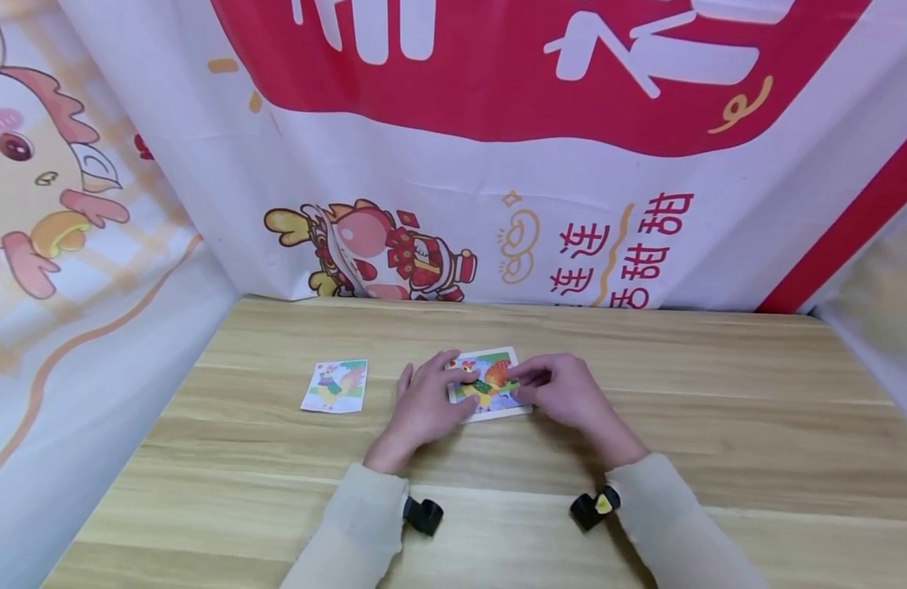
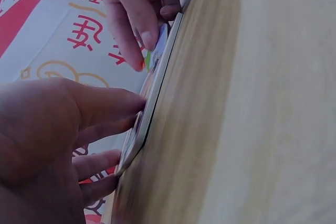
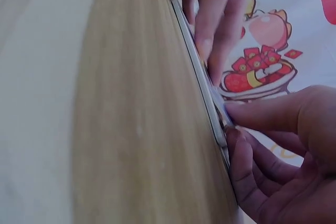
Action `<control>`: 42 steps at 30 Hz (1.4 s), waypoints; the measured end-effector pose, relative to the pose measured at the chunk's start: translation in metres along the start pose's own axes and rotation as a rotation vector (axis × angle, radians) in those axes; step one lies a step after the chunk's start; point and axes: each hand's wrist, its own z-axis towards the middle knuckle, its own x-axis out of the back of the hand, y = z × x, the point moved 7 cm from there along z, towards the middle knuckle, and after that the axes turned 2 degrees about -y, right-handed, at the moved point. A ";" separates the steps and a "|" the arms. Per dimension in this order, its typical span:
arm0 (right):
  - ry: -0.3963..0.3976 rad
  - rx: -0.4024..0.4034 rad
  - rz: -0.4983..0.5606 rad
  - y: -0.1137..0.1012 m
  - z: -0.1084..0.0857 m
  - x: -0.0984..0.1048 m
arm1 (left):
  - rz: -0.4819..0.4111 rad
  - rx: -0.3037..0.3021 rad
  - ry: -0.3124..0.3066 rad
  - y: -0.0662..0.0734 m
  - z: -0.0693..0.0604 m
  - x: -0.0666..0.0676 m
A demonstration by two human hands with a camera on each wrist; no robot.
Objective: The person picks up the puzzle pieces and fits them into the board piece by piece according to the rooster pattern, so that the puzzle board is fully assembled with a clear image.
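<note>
A white-rimmed puzzle board [image 1: 485,415] with a colourful rooster picture lies flat on the table. Over its left part, my left hand [image 1: 429,399] presses with thumb and fingertips, the fingers fairly straight. At the right end my right hand [image 1: 567,391] pinches a thin puzzle piece [image 2: 161,40] between thumb and fingers. In the right wrist view this piece [image 3: 227,113] tilts slightly off the board's edge. My fingers cover parts of the picture, so the piece's outline is hidden.
A paper card [image 1: 335,386] with a paler version of the rooster picture lies left of the board. The wood-grain table [image 1: 225,458] meets a printed cloth backdrop [image 1: 453,180] at its rear edge. Another printed cloth [image 1: 70,270] hangs at the left.
</note>
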 end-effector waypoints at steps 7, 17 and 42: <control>0.020 0.028 -0.051 -0.005 0.000 -0.002 | 0.053 -0.029 0.032 0.010 -0.001 -0.007; 0.034 0.018 -0.070 -0.011 -0.002 -0.003 | 0.098 0.032 -0.004 0.014 -0.002 -0.019; 0.029 0.048 -0.136 -0.005 -0.001 0.000 | 0.070 0.073 -0.019 0.014 0.001 -0.024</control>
